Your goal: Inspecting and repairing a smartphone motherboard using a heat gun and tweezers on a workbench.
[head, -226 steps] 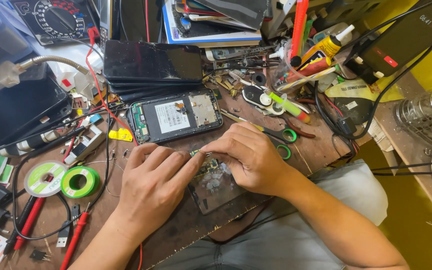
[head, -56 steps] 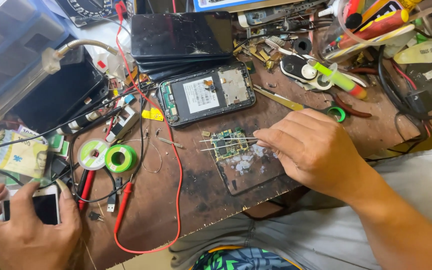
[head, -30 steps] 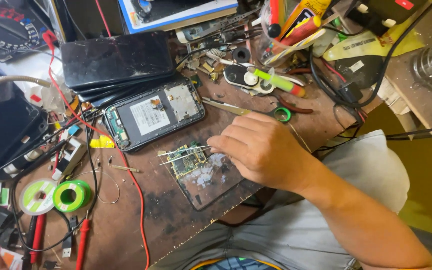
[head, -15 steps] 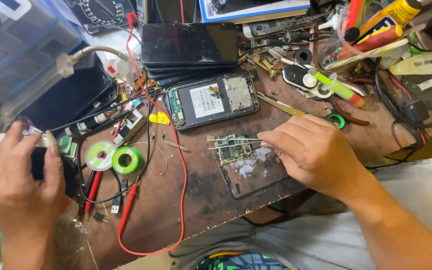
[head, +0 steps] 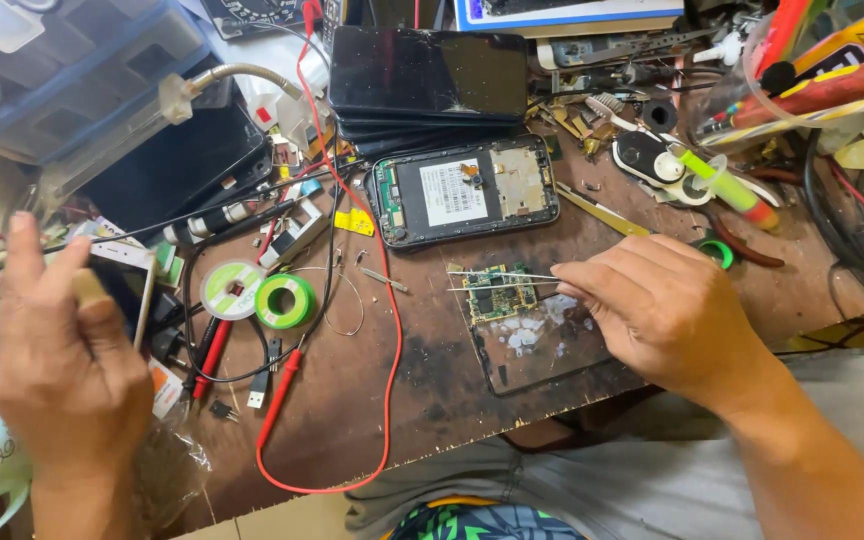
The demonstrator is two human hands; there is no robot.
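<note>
A small green circuit board [head: 499, 293] lies near the middle of the brown workbench [head: 432, 390], on the top edge of a dark, stained work plate [head: 542, 345] smeared with white residue. The right hand [head: 667, 310] comes in from the right, palm down and wrist low, its fingers bunched together and pinching a pair of thin metal tweezers [head: 497, 282] whose two prongs reach left across the board's upper edge. The board is crowded with tiny chips and metal shields.

The left hand [head: 62, 345] is raised at the left edge, back toward the camera, fingers curled around a dark phone [head: 127, 290] with a pale rim, held upright and well apart from the board.

Just above the board lies an opened phone [head: 464, 192], its back off, with a white label and bare electronics showing. Behind that sits a stack of dark phone screens [head: 427, 80]. Between the two hands lie a white tape roll [head: 233, 290] and a green tape roll [head: 285, 300], touching each other, with red probe leads [head: 282, 395] looping over the bench. A clear plastic box [head: 62, 75] stands at the top left; its contents cannot be made out. At the top right a clear cup [head: 752, 70] holds pens and tools.
</note>
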